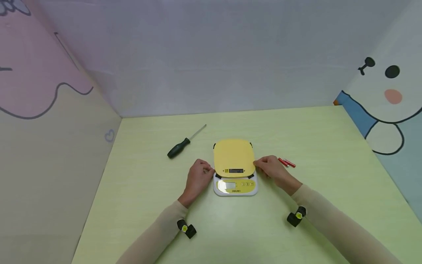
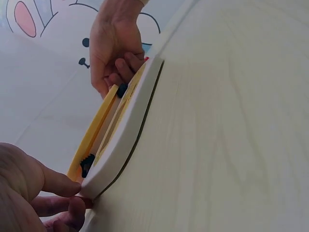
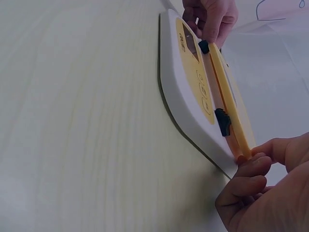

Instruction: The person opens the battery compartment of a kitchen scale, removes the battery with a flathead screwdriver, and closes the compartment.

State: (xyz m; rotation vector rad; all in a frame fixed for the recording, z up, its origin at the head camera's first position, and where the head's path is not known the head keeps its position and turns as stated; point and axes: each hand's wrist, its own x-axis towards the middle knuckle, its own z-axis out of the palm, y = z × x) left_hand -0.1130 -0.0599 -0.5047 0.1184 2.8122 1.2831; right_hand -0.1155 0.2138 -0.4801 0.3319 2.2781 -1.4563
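Observation:
A kitchen scale sits on the table, its yellow weighing plate raised over a white base. Black supports show between plate and base at the corners. The display and buttons face the person. My left hand is at the scale's left side, thumb and fingers pinching the edge of the base. On the opposite side, my right hand pinches the plate's edge between thumb and curled forefinger. The scale's underside is hidden.
A screwdriver with a dark handle lies beyond my left hand, its shaft pointing away to the right. Two small red batteries lie just right of my right hand. Printed walls border the table at the back and sides.

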